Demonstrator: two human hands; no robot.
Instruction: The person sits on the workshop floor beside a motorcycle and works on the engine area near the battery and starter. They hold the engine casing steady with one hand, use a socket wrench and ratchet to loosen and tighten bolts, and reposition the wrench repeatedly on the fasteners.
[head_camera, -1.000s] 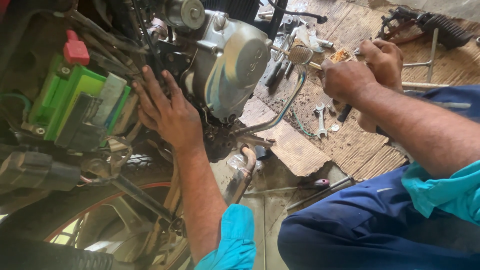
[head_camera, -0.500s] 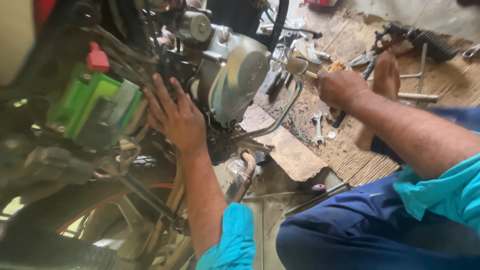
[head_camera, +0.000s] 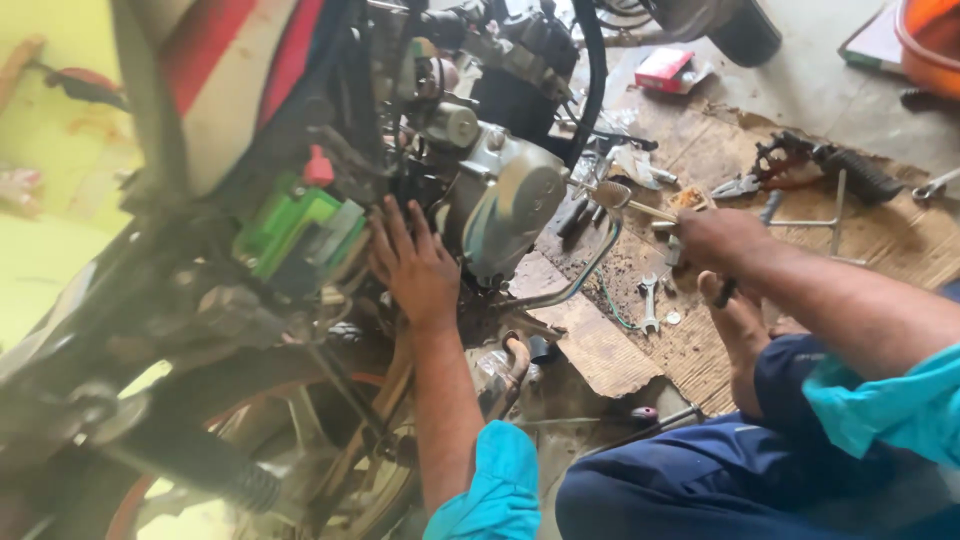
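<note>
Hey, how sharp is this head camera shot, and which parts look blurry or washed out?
Head view: the left hand on the grey metal engine cover is fairly sharp; the dark wheel and frame at lower left are smeared; the yellow wall looks washed out; the right hand is slightly soft.

A red box (head_camera: 664, 68), pliers (head_camera: 737, 185) and a small spanner (head_camera: 649, 301) lie on flattened cardboard (head_camera: 890, 240).

The left hand (head_camera: 415, 268) is hemmed in — green battery (head_camera: 297, 232) at nine o'clock, silver engine cover (head_camera: 520, 205) at three. Beyond the right hand (head_camera: 722, 238), scattered wrenches (head_camera: 650, 300) and pliers (head_camera: 738, 186) crowd the cardboard (head_camera: 890, 235); bare floor (head_camera: 790, 80) opens at twelve o'clock.
</note>
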